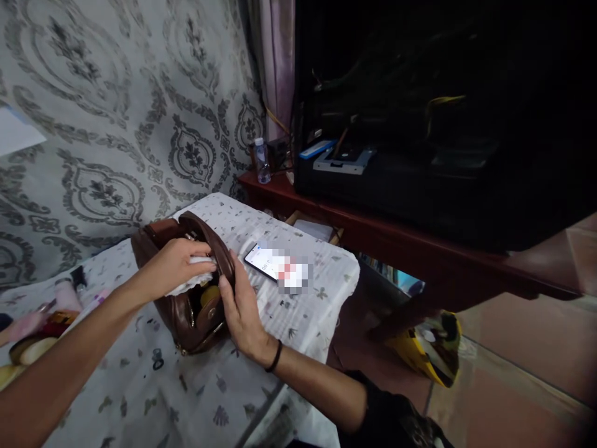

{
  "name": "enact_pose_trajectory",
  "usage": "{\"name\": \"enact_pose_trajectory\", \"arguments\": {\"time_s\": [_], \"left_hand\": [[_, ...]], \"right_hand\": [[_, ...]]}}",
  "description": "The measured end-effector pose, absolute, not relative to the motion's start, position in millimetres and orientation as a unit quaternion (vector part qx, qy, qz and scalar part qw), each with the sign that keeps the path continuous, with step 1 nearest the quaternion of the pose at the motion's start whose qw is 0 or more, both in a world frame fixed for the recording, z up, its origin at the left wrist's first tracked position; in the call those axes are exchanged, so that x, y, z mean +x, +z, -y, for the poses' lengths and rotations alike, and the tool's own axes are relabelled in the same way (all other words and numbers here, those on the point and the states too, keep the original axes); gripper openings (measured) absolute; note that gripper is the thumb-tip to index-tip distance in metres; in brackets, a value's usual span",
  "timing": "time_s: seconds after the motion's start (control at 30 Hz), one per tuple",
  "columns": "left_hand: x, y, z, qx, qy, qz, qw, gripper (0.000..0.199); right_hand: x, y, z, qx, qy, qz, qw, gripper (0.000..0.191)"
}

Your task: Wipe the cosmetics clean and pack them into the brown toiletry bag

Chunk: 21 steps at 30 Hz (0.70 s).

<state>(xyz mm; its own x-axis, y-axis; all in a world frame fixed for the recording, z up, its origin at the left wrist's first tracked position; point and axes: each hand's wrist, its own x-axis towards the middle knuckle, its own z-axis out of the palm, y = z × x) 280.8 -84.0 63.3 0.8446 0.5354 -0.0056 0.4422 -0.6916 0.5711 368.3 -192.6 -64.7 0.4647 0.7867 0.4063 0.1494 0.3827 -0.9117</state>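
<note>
A brown handbag point(168, 317) stands with its top open on a white patterned cloth point(242, 398). Reaching in over the opening, my left hand point(170, 267) has its fingers closed on a white, crumpled, tissue-like thing point(193, 283). My right hand point(240, 305) grips the bag's right side near the rim, thumb at the opening. Inside the bag something yellow point(209, 295) shows in part; the rest of the contents is hidden. Just right of the bag lies a phone point(268, 264) with its screen lit and partly blurred out.
Several small items, among them a pink bottle point(66, 295), lie at the left. Beyond the cloth, a dark red wooden stand point(317, 205) bears a clear water bottle point(262, 163) and a large black screen point(396, 81). A yellow bag point(429, 348) sits on the tiled floor.
</note>
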Motion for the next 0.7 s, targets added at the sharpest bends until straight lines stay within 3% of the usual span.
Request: {"name": "enact_pose_trajectory", "arguments": {"time_s": [0.47, 0.7], "left_hand": [[285.5, 54.2, 78.7, 0.847, 0.076, -0.345, 0.399, 0.03], [284.4, 57.3, 78.6, 0.852, 0.043, -0.341, 0.394, 0.034]], "right_hand": [[373.1, -61.3, 211.7, -0.514, 0.245, 0.502, 0.651, 0.06], [374.7, -60.7, 212.9, -0.51, 0.251, 0.509, 0.646, 0.06]]}}
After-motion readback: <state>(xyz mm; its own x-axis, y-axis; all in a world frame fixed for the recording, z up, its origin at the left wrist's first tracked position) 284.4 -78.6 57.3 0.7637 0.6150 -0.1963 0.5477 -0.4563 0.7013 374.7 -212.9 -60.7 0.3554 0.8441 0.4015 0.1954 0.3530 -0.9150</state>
